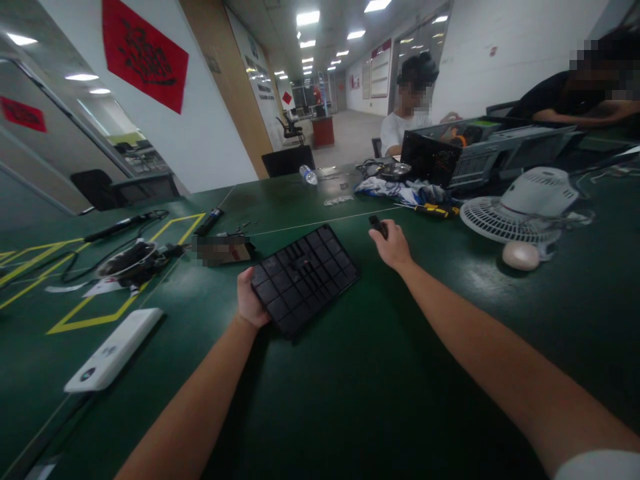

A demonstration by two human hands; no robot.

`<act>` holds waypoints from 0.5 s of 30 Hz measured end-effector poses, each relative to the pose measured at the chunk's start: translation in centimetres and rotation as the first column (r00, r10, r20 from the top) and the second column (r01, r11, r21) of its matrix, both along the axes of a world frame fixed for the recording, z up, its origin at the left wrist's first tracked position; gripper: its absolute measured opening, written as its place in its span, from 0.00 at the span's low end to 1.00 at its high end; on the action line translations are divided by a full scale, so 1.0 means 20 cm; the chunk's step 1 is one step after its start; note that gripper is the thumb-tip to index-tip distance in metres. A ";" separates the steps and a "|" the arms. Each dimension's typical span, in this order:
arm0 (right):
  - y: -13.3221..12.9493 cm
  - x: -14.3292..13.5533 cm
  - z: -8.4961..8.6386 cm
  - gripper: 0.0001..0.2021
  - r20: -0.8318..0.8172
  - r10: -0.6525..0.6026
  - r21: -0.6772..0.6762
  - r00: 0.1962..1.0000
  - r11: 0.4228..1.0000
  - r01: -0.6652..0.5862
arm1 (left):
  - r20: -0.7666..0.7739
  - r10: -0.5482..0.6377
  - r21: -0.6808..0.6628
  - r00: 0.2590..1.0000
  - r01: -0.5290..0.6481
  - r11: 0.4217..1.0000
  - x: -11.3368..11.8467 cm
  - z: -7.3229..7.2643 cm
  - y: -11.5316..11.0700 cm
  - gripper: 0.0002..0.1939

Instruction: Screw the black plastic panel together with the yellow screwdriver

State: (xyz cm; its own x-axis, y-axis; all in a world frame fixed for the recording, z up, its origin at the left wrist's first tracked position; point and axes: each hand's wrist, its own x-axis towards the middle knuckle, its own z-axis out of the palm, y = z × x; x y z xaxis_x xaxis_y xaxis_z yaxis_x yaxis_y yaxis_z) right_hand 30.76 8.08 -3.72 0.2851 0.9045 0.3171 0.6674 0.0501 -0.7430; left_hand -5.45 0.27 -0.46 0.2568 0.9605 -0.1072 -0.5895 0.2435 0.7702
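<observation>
My left hand (251, 300) is closed round the left edge of a black plastic panel (306, 280), thumb on top. A raised grid of ribs covers the panel's upper face, which tilts up from the green table. To the right of the panel, my right hand (393, 244) grips a short black cylindrical piece (379, 225); its exact kind I cannot make out. A gap of bare table lies between this hand and the panel. Just beyond my left hand sits a small box (223, 249), partly blurred out.
A white power strip (115, 350) and a bundle of black cables (133, 260) lie left. On the right are a white fan part (520, 207), a pale rounded object (521, 255), yellow-black tools (435, 210) and an open computer case (485, 157). Two people sit across the table (350, 400).
</observation>
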 end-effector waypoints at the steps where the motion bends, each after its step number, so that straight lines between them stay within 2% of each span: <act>1: 0.00 0.01 0.00 0.28 -0.017 -0.007 0.004 1.000 1.000 0.007 | -0.011 -0.015 0.009 1.000 0.015 1.000 0.00 0.00 -0.01 0.29; 4: 0.00 0.02 0.01 0.29 -0.048 -0.009 0.012 0.999 1.000 0.010 | -0.046 -0.081 0.067 0.996 0.084 0.994 0.02 0.00 -0.04 0.33; 6: 0.00 0.02 0.01 0.29 -0.059 -0.003 0.017 0.998 1.000 0.004 | -0.082 -0.125 0.140 0.989 0.136 0.981 0.04 0.03 -0.06 0.33; 7: -0.01 0.02 0.01 0.30 -0.063 -0.001 0.017 0.998 1.000 0.002 | -0.120 -0.147 0.195 0.982 0.168 0.966 0.06 0.06 -0.07 0.32; 9: -0.01 0.02 0.01 0.30 -0.071 0.002 0.016 0.997 1.000 -0.001 | -0.289 -0.207 0.278 0.935 0.288 0.916 0.09 0.14 -0.09 0.35; 11: -0.01 0.02 0.02 0.30 -0.076 0.005 0.013 0.997 1.000 -0.004 | -0.521 -0.176 0.382 0.835 0.413 0.827 0.12 0.26 -0.12 0.43; 13: -0.02 0.02 0.03 0.29 -0.080 0.009 0.010 0.997 1.000 -0.008 | -0.785 -0.081 0.391 0.615 0.592 0.705 0.16 0.36 -0.15 0.49; 15: -0.02 0.02 0.04 0.28 -0.080 0.012 0.009 0.997 1.000 -0.012 | -0.889 0.077 0.394 0.452 0.666 0.634 0.20 0.43 -0.19 0.46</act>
State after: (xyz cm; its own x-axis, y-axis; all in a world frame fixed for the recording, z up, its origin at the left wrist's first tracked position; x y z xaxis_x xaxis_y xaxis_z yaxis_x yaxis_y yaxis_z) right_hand 31.07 7.75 -2.94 0.2991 0.9053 0.3017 0.6050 0.0645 -0.7936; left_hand -1.54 -3.49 8.16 0.6917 0.7113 0.1249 0.3527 -0.4837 0.8010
